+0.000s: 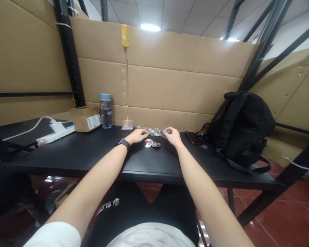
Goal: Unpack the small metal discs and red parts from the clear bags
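one head-worn view faces forward and down at the nearby black tabletop (151,161)

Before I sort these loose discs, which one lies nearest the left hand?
The bright silver disc, nearest the left hand; the other loose discs look darker, farther right.

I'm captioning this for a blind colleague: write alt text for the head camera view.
A person's left hand and right hand are at a clear plastic bag on a black table, with shiny discs lying nearer the person. A bottle and cardboard box stand to the left, a black backpack to the right.
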### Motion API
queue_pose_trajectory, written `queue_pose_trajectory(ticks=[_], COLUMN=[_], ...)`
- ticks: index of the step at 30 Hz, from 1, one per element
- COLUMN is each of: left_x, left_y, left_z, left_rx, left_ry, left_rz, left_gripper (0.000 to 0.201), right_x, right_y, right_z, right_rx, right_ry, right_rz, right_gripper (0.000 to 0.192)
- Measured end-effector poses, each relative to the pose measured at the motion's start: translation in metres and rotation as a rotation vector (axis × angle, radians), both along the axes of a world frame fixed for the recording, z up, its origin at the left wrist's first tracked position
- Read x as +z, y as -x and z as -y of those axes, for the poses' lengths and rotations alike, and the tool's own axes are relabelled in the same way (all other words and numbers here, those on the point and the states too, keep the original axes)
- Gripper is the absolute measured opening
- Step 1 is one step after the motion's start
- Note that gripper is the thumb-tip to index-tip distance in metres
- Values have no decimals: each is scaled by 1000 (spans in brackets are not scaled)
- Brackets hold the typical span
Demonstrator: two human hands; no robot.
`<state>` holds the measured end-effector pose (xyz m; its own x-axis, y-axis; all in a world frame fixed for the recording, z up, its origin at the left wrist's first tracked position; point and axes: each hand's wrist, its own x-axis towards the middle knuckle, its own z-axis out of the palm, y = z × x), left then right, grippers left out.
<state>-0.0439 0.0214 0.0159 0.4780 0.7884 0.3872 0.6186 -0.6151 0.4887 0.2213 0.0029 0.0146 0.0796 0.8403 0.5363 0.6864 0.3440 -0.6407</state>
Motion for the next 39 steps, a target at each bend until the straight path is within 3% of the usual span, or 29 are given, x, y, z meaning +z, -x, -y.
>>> queue_pose_trajectory(ticks=[5, 9, 12, 18, 24, 28, 33, 39], left_x=[2, 2, 3, 9, 14, 12, 9, 10], left_y=[-3, -6, -9, -10, -19, -29, -35, -34], left_z=[2, 2, 5, 16, 25, 31, 32, 31], left_rx=[-39, -51, -71, -77, 60, 99, 62, 29], left_ry=[11, 18, -6, -53, -396, -563, -568, -549], left_rz=[63, 140, 106, -4, -303, -385, -364, -334], left_gripper=[54, 64, 59, 46, 50, 49, 44, 41], right_x=[7, 8, 8, 5, 1, 3, 3, 0], right_y=[9, 19, 24, 25, 21, 21, 18, 17], right_z=[3, 7, 10, 8, 2, 3, 0, -4], right_rx=[216, 281, 326, 323, 282, 277, 264, 215], right_ry=[-70, -46, -40, -16, -27, -63, -35, 66], right_rz=[-181, -103, -53, -14, 46, 58, 29, -188], right_gripper=[23, 20, 20, 21, 18, 18, 19, 22])
